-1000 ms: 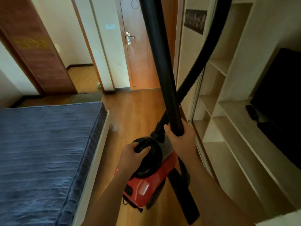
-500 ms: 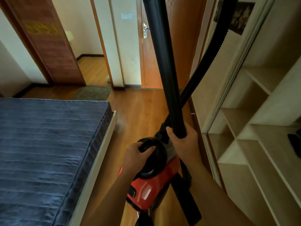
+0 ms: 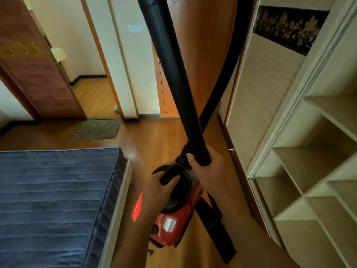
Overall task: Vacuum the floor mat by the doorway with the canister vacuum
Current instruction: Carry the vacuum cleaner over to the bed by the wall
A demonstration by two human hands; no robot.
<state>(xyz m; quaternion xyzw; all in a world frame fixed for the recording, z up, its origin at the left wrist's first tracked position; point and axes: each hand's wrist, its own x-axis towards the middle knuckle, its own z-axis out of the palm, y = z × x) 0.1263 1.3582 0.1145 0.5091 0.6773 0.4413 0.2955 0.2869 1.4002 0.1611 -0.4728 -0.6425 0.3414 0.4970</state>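
Both hands grip: left hand (image 3: 161, 185) vacuum (image 3: 173, 213), right hand (image 3: 207, 171) wand (image 3: 179, 84).

Left hand (image 3: 161, 185): fingers curled closed around black handle, forearm extended forward. Right hand (image 3: 207, 170): fist wrapped tight around black tube, slightly higher, forearm angled in.

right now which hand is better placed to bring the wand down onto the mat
Right. The right hand already grips the black wand, held upright. The left hand is busy carrying the red canister by its handle. The mat lies ahead by the doorway.
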